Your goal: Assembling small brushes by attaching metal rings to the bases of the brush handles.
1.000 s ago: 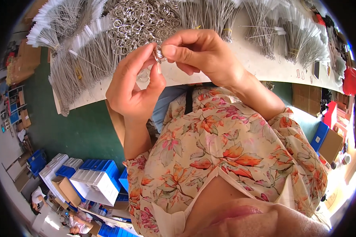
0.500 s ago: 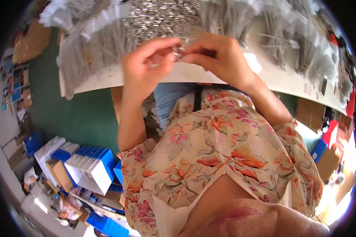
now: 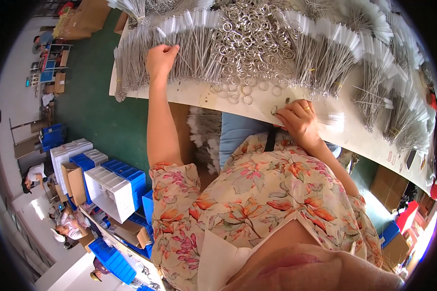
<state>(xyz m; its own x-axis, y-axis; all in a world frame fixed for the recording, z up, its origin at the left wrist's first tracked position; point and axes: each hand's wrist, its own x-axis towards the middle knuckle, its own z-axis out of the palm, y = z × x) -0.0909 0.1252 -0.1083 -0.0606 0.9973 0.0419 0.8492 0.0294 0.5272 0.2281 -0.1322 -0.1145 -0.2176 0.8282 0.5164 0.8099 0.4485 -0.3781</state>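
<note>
My left hand [image 3: 161, 62] reaches into a row of thin wire brushes [image 3: 192, 53] with white bristle ends, at the back left of the table. Its thumb and forefinger are pinched together at the wires, seemingly on a brush. Near the table's front edge, my right hand [image 3: 300, 125] is closed around a metal split ring [image 3: 274, 110] that pokes out at its fingertips. White bristles [image 3: 333, 121] stick out on the other side of that hand. Between the hands and farther back lies a heap of metal split rings [image 3: 255, 36].
More wire brushes lie in bundles on the right of the table [image 3: 335, 104]. Loose rings [image 3: 247, 90] are scattered near its front edge. A dark phone-like object [image 3: 411, 159] rests at the far right. White and blue bins [image 3: 112, 194] stand behind on the left; other people work there.
My hands, which were together over the table edge, have parted. The left went up and left to the brushes; the right came down and right with the ring.
</note>
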